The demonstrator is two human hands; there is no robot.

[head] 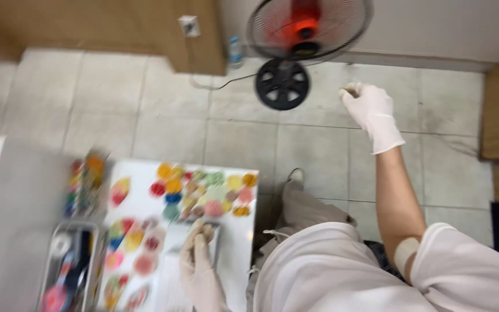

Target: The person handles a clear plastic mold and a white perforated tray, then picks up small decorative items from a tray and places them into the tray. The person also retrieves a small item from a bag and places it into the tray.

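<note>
Our gloved left hand [198, 254] pinches a thin tool [215, 245] over the white table [235, 254]; right hand [371, 112] loosely curled, empty, raised near the fan [307, 29].

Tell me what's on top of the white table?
The white table holds many small round colourful shapes, blurred beyond telling. A metal tray of mixed items sits at its left. The gloved left hand rests there, hiding whatever lies underneath it.
</note>
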